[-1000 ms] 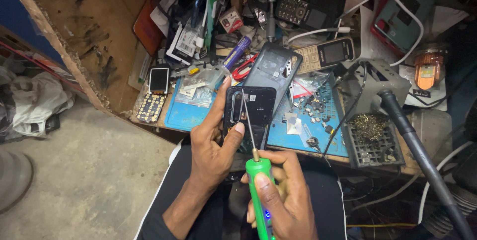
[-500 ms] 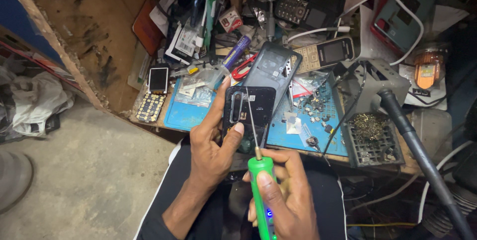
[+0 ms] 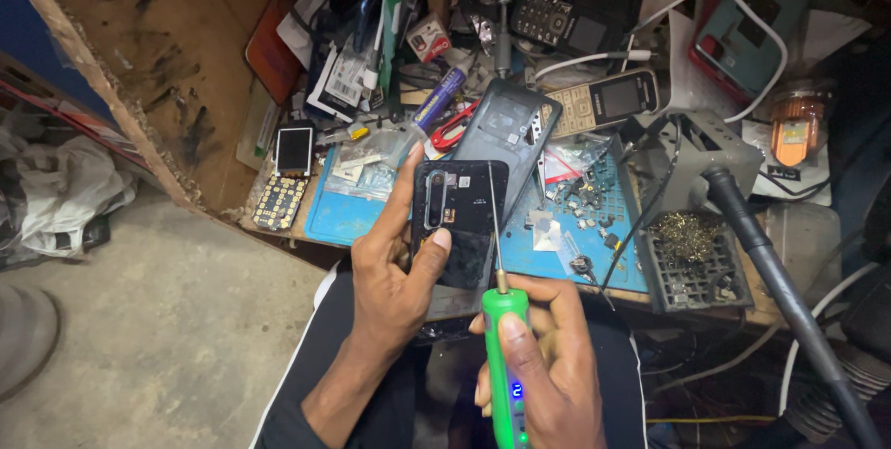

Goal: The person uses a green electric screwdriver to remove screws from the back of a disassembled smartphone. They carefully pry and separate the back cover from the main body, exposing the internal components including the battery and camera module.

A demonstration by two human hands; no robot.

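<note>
The left hand (image 3: 394,268) rises from the lap, thumb and fingers pinching a black phone (image 3: 461,219) upright over the near edge of the desk (image 3: 167,68). The right hand (image 3: 548,365) wraps tightly round a green electric screwdriver (image 3: 504,365), whose thin bit runs up beside the phone's right edge — whether the tip touches is hard to tell. The screwdriver's lower end is cut off by the picture's edge. Compared with half a second ago, both hands hold the same pose — nothing has visibly shifted.
</note>
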